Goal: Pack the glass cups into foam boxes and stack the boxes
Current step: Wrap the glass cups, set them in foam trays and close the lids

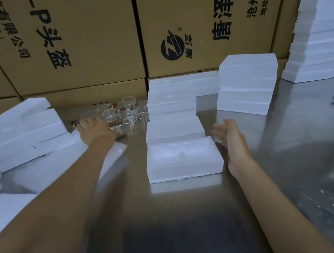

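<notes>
white foam box lying open and empty on steel table, between both arms. left hand stretched over glass cups at back, fingers curling onto one; whether gripped yet, cannot tell. right hand flat and loose just beside box, holding nothing. closed boxes stacked behind. packing seemingly midway: several cups left to pack.

Packing area of a warehouse, printed cardboard cartons walled up behind a steel worktable, stacked white foam boxes, clustered glass cups awaiting packing.
</notes>
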A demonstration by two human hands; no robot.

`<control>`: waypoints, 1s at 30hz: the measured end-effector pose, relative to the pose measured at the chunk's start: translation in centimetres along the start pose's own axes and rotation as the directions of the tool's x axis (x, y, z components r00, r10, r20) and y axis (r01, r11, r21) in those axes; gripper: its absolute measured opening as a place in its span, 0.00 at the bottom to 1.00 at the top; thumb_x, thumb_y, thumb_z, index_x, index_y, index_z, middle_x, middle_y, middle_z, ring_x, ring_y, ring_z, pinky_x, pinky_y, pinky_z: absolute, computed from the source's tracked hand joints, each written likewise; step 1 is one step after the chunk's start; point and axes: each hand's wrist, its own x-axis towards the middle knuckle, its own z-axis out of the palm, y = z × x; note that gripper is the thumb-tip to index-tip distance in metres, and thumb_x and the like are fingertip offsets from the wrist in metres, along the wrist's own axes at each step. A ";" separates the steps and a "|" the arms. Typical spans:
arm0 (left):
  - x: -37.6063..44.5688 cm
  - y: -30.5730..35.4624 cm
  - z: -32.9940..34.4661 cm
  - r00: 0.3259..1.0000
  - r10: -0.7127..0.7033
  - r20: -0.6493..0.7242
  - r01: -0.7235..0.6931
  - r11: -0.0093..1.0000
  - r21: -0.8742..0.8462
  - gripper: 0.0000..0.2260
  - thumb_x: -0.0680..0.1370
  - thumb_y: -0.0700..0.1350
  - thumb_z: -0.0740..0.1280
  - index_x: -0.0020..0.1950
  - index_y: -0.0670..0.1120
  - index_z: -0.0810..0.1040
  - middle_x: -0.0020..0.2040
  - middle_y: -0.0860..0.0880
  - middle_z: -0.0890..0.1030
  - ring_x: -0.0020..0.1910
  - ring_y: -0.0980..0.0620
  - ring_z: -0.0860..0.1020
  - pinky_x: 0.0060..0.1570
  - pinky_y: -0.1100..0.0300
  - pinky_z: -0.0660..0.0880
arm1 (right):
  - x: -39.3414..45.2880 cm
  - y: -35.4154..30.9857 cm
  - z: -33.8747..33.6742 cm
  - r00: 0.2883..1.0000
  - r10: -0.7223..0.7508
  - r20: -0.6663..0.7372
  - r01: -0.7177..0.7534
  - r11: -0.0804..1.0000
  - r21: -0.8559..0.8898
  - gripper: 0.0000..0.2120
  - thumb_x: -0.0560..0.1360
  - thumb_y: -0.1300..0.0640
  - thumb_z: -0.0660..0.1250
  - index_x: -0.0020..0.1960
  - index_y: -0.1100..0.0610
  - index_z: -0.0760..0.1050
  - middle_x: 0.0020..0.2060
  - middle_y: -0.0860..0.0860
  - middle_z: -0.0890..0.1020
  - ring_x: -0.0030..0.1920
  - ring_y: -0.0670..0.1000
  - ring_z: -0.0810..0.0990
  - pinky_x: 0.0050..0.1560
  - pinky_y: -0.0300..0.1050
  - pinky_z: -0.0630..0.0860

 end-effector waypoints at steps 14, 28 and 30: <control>-9.5 3.4 -7.3 0.917 0.224 -0.331 -0.397 0.430 -0.811 0.05 0.81 0.40 0.64 0.49 0.50 0.72 0.53 0.52 0.75 0.51 0.58 0.75 0.46 0.60 0.68 | -4.1 -1.5 1.7 0.817 -0.553 -0.163 0.535 0.833 -0.142 0.08 0.78 0.61 0.63 0.52 0.53 0.80 0.48 0.45 0.83 0.51 0.42 0.79 0.48 0.25 0.71; -19.9 1.4 -6.5 0.945 0.322 -0.055 -0.031 -0.080 -0.996 0.18 0.73 0.47 0.71 0.62 0.56 0.77 0.64 0.52 0.78 0.54 0.57 0.80 0.57 0.55 0.77 | -11.8 1.5 6.0 0.921 -0.283 0.266 0.273 0.959 0.074 0.28 0.67 0.54 0.79 0.62 0.49 0.72 0.57 0.48 0.81 0.51 0.45 0.83 0.47 0.33 0.77; -19.8 0.9 -5.8 0.915 0.397 -0.075 -0.039 -0.098 -0.994 0.24 0.69 0.47 0.70 0.65 0.55 0.75 0.66 0.52 0.78 0.60 0.51 0.79 0.61 0.50 0.76 | -12.1 1.4 5.5 0.936 -0.230 0.265 0.196 0.969 0.149 0.28 0.64 0.52 0.78 0.61 0.51 0.74 0.55 0.47 0.83 0.52 0.45 0.84 0.50 0.35 0.77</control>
